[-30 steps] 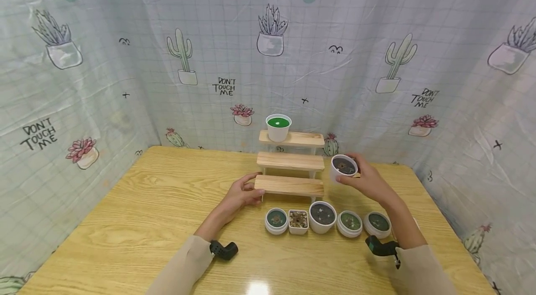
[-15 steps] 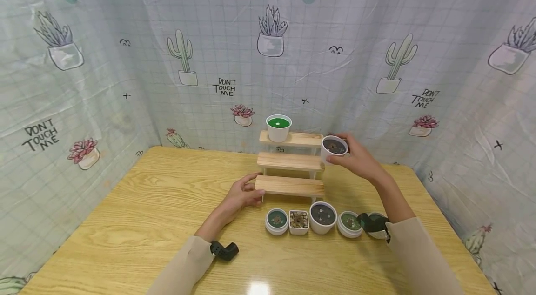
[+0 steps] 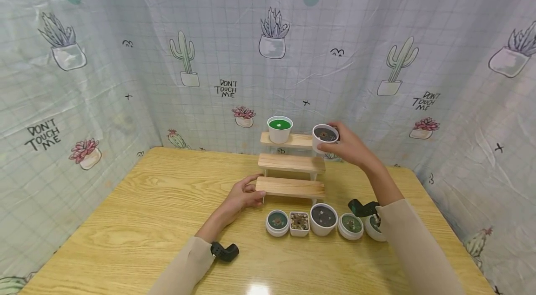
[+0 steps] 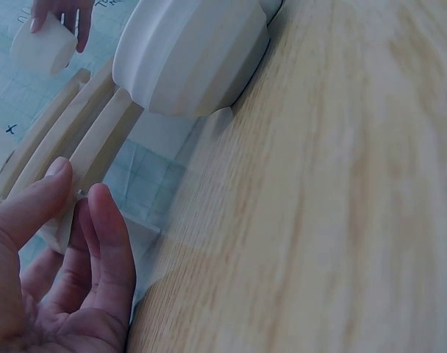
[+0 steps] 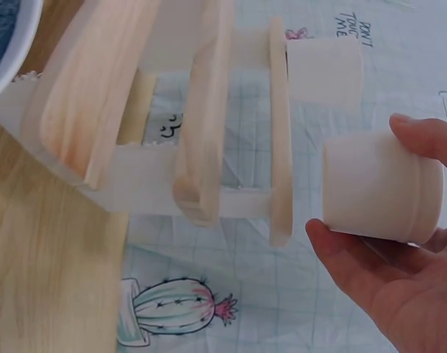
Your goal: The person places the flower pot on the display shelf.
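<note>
Three tall pots (image 3: 279, 137), three squat pots (image 3: 277, 231), one square pot (image 3: 299, 233), one three-board stand (image 3: 291, 163), two hands (image 3: 241, 197).

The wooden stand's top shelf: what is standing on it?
On the top shelf stands a green-filled white pot, toward the left end. The dark-filled pot in the right hand is apart from the shelf, but hides its right end in the head view.
</note>
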The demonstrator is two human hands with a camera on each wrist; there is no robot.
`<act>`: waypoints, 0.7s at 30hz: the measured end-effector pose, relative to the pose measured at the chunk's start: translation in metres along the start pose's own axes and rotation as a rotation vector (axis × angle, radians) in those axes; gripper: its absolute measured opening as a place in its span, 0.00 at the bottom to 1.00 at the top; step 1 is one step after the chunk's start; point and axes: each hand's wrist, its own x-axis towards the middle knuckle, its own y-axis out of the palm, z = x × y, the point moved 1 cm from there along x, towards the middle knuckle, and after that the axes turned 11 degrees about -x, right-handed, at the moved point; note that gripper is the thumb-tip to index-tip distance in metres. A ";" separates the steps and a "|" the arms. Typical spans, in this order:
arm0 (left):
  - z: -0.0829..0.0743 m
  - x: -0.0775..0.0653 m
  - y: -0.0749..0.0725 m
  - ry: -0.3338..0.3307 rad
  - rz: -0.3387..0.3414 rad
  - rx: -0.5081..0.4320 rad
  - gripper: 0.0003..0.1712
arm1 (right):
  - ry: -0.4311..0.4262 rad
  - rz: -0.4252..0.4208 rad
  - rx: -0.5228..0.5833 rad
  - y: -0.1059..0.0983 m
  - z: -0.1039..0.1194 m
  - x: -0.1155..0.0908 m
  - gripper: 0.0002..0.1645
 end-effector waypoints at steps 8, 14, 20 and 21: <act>0.001 0.000 -0.002 0.001 -0.003 0.004 0.45 | -0.005 0.006 0.014 0.003 0.009 0.019 0.48; 0.001 0.000 0.000 -0.008 -0.003 -0.009 0.46 | 0.001 0.018 0.014 0.006 0.012 0.031 0.48; -0.001 -0.001 0.000 -0.002 -0.007 -0.009 0.44 | 0.025 0.058 0.054 0.012 0.012 0.042 0.48; -0.001 -0.001 -0.001 -0.002 -0.009 -0.009 0.44 | 0.030 0.064 0.058 0.013 0.012 0.043 0.48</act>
